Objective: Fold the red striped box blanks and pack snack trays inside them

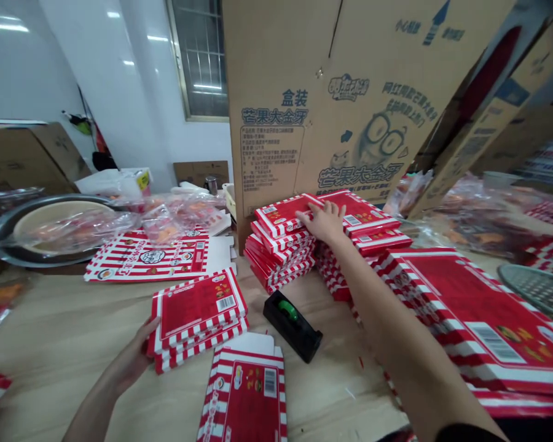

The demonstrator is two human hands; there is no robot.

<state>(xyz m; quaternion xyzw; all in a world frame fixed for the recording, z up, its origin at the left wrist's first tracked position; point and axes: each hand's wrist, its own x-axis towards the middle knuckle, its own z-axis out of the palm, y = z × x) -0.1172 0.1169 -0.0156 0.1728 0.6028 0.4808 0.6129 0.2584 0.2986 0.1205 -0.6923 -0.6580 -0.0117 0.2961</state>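
Note:
My left hand (141, 347) grips the left edge of a small stack of red-and-white striped boxes (198, 310) at the left centre. Reaching forward, my right hand (325, 222) rests with spread fingers on top of the tall piles of the same boxes (286, 215) by the large carton. A black tape dispenser (292, 325) with a green core lies between the hands. Nearest me is a flattened striped box (246, 393) with a white flap. Another flat striped sheet (156, 256) lies behind the left stack.
A large brown carton (317, 123) stands at the back. More striped boxes (470, 307) are stacked at the right, beside a green mesh basket (539, 288). Plastic bags (179, 215) and a round basin (4, 245) sit at the back left.

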